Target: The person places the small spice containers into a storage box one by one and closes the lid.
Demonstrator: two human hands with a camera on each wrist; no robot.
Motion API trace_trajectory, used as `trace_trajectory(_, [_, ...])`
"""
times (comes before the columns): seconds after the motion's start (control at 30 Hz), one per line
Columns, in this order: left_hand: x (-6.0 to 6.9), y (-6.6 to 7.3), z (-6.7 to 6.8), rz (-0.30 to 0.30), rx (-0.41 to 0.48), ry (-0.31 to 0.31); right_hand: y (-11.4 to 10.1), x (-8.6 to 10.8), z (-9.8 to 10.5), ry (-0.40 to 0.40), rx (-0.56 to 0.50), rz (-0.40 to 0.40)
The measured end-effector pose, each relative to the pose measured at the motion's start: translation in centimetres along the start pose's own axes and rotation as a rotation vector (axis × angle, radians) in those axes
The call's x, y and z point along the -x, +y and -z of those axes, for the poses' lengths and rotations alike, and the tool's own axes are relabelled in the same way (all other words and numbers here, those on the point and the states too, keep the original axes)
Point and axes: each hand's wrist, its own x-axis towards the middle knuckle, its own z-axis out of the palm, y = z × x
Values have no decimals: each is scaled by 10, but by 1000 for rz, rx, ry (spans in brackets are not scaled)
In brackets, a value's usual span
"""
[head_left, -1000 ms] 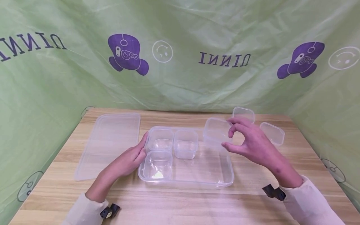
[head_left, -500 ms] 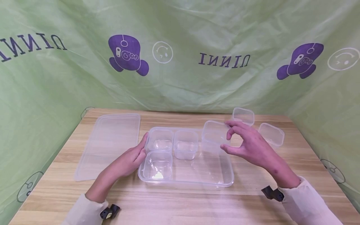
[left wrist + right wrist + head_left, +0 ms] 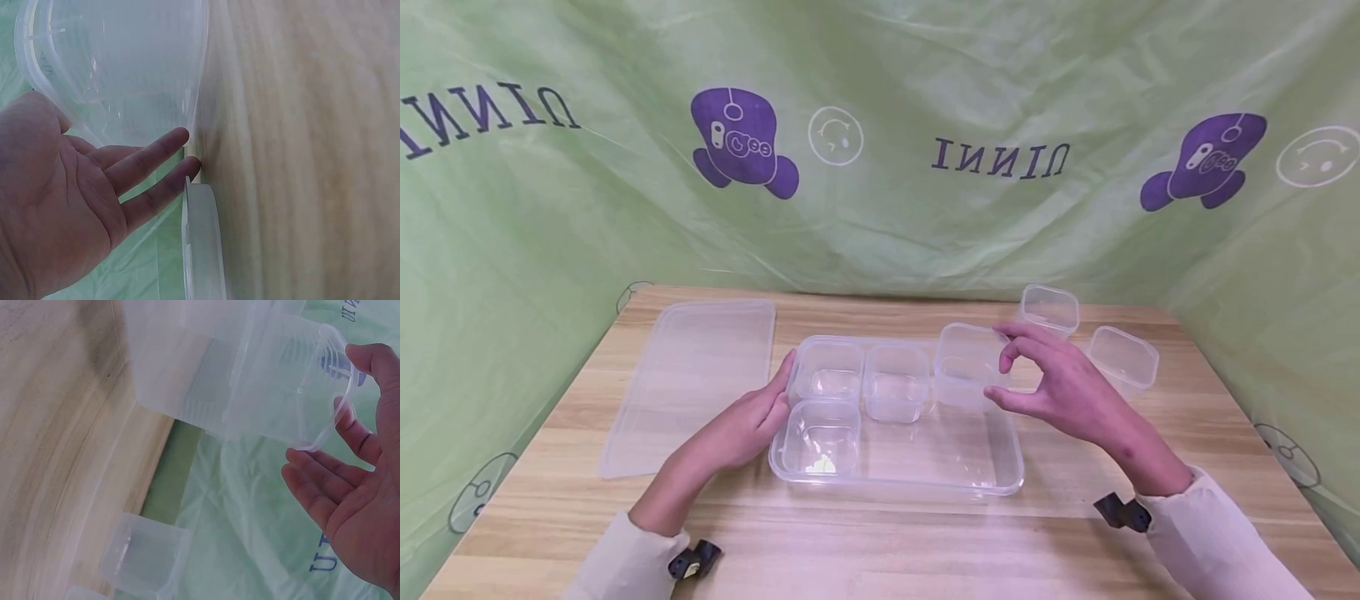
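A large clear rectangular plastic box (image 3: 925,486) stands on the table with three small clear containers in it: a back-left container (image 3: 829,375), a front-left container (image 3: 820,437) and a back-middle container (image 3: 897,383). My left hand (image 3: 745,429) rests against the box's left side; in the left wrist view its fingers (image 3: 147,161) are extended along the wall. Over the box's back right part, my right hand (image 3: 1067,383) pinches a small clear container (image 3: 962,367) by its right rim. That container (image 3: 281,387) sits slightly tilted, partly inside the box; its bottom is hard to make out.
A large translucent lid (image 3: 700,383) lies flat on the table left of the box. Two more small clear containers stand at the right: a rear container (image 3: 1050,308) and a nearer container (image 3: 1123,358). A green printed curtain (image 3: 880,225) surrounds the wooden table (image 3: 880,550).
My right hand has moved slightly left and down with the small container, which now sits lower at the box's back right. My left hand has stayed at the box's left side.
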Motion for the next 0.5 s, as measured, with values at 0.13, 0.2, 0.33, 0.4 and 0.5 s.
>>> trace_trajectory(0.13, [0,1,0,2,0,-2,2,0,-2,-6,-18,2])
trace_trajectory(0.2, [1,1,1,5,3,-1,4,0,-2,-9,-27,3])
trace_trajectory(0.33, [0,1,1,11,21,-7,5,1,-3,-15,-35,0])
trace_trajectory(0.4, [0,1,1,13,35,-13,6,2,-4,-20,-40,-4])
trace_trajectory(0.5, [-1,1,2,7,49,-13,7,3,-4,-29,-51,-10])
